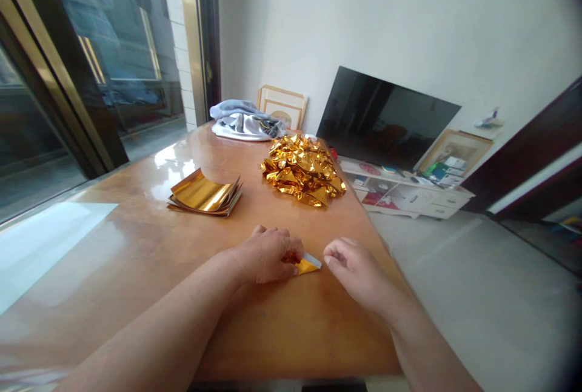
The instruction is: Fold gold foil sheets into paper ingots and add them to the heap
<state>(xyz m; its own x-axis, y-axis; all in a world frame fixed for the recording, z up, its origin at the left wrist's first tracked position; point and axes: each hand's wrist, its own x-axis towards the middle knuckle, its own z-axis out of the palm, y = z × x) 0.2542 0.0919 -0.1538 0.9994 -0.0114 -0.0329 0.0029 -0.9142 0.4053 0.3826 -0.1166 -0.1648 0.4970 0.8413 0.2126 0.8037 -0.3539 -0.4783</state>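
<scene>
A folded sheet of gold foil paper lies on the table, a pale strip of its back side showing along one edge. My left hand is closed on it, its fingers curled over the paper and covering the left part. Just to the right, my right hand hovers apart from the paper, fingers curled in and thumb near the forefinger, with nothing visible in them. Beyond my left hand is a stack of flat gold foil sheets, curling at the edges. A heap of folded gold foil pieces sits farther off.
The glossy wooden table ends at its right edge, with floor beyond. Light-coloured cloth lies at the far end. A dark television stands on a white cabinet. Glass sliding doors are at the left.
</scene>
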